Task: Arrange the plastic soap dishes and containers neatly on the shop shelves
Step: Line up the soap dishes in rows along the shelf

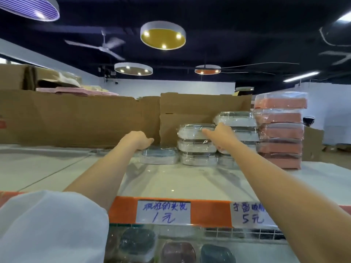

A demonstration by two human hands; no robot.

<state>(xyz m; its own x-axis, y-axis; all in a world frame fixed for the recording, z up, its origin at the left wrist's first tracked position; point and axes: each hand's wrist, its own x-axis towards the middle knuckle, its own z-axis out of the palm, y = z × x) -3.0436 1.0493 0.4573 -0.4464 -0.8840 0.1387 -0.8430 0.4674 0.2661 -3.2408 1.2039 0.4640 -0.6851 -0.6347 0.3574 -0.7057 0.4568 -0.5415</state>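
The grey soap dishes [196, 143], each wrapped in clear film, stand in short stacks toward the back edge of the top shelf [171, 179], against a cardboard wall [76, 118]. One single dish [159, 155] lies flat at the left end of the row, a three-high stack sits beside it, and a taller stack [237, 128] rises to the right. Just right of that is a pile of pink containers [280, 132], also film-wrapped.

The left hand [137, 139] rests on the back of the single dish with fingers curled over its far edge; whether it grips or only steadies the dish I cannot tell. The right hand [218, 132] lies against the side of the three-high stack's top dish, fingers fairly straight and pointing left, thumb side up, pressing rather than holding.

This looks like the squaring-up step: the dishes are already on the shelf and the hands are nudging them into line. The row steps unevenly in height, so the next move probably calls for lifting the lone dish onto a stack, or pushing the stacks together and back against the cardboard. The film is slippery, so a light, level push should keep the piles from sliding.

Along the front edge runs an orange strip with two handwritten price labels [163, 212]; darker dishes [138, 242] lie on the shelf below.
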